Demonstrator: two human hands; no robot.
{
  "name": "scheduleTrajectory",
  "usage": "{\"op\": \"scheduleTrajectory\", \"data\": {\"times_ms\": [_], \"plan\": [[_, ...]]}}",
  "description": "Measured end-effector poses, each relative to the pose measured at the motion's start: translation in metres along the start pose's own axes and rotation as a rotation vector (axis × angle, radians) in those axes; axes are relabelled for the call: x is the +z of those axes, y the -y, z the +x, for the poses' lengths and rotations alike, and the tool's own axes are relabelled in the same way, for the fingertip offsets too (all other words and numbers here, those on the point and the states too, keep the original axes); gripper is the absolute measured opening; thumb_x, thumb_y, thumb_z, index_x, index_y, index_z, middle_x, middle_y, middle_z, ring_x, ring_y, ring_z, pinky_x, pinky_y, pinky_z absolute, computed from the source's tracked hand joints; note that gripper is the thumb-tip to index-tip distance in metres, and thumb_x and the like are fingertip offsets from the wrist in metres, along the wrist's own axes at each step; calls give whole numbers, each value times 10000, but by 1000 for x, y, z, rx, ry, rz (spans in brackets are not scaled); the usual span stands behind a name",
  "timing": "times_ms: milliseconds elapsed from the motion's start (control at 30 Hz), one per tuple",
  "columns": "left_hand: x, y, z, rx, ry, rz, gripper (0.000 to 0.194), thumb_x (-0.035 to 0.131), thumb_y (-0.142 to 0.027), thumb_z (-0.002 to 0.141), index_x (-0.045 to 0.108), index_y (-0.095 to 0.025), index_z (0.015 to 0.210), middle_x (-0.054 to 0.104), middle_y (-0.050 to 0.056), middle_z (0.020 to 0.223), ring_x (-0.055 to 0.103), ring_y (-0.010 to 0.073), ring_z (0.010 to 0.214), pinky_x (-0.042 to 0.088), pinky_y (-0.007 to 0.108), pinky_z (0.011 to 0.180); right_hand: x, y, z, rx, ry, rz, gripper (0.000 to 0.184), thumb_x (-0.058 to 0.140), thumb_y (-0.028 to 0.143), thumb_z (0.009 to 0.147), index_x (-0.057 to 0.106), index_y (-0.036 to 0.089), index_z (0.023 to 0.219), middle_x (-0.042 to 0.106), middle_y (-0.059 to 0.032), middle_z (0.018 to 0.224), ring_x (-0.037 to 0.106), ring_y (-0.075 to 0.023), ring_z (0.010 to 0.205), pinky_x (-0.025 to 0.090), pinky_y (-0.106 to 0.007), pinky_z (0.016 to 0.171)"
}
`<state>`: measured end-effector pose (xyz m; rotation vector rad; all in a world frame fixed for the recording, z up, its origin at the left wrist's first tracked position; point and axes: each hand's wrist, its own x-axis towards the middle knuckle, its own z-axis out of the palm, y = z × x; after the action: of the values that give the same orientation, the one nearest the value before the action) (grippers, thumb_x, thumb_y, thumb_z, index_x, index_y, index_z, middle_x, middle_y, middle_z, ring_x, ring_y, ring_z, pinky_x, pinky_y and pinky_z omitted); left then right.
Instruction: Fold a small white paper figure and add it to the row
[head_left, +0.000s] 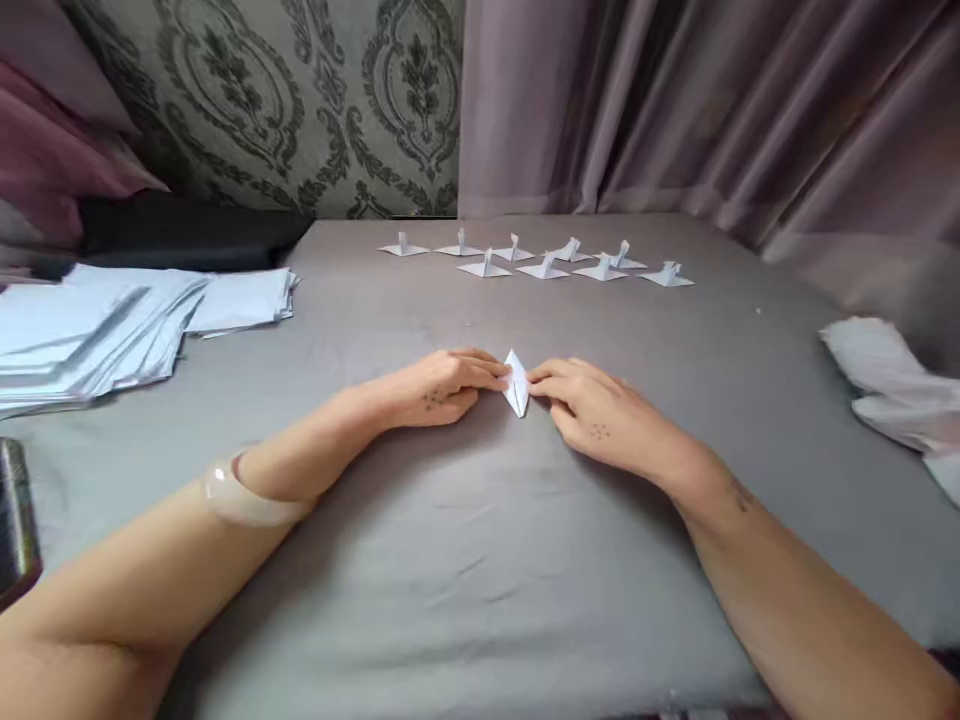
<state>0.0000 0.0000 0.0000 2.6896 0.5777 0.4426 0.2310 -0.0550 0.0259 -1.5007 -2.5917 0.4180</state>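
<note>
Two hands on grey cloth [450,560], mid-table. Left hand [439,388] and right hand [592,410] fingertips pinched together on small folded paper piece [516,384] between them. Finished paper figures [540,260] rowed behind; paper stack [112,320] far left.

No legible text, labels, brands, numbers or signs in view. Paper sheets [112,325]: blank, no print visible. Folded paper piece [517,383]: unmarked. Finished folded figures [540,262]: unmarked. Wall covering [300,100]: ornamental pattern only, no lettering. Small dot marks on backs of both hands: too small to read as characters.
</note>
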Motion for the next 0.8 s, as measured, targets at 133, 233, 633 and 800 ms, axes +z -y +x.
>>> {"op": "scheduleTrajectory", "data": {"times_ms": [133,233,633,800], "plan": [[2,-3,0,25,26,40,526,372,-1,816,642,-165,1237,600,90,1338,504,228,1284,434,366,1068,0,2,0,-3,-20,-27,445,384,14,840,712,236,1044,646,-31,1219,576,-217,1088,459,-325,832],[8,-5,1,-41,-46,25,458,413,-32,805,682,-159,1152,647,99,1267,546,238,1229,472,366,1010,5,-2,4,15,-99,44,379,423,47,827,732,235,939,681,-19,1147,607,-205,1024,458,-312,797],[19,-14,15,-519,-347,-236,177,572,-290,839,687,-163,884,667,84,965,601,191,845,475,329,778,27,-10,25,276,-335,332,184,589,375,820,696,226,834,669,-28,830,586,-170,729,434,-310,683],[22,-11,14,-551,-320,-315,207,641,-364,795,671,-159,801,607,99,1008,570,198,865,459,339,772,27,-8,25,271,-316,440,145,641,354,779,659,213,748,651,-5,768,552,-140,641,432,-300,652]]}}
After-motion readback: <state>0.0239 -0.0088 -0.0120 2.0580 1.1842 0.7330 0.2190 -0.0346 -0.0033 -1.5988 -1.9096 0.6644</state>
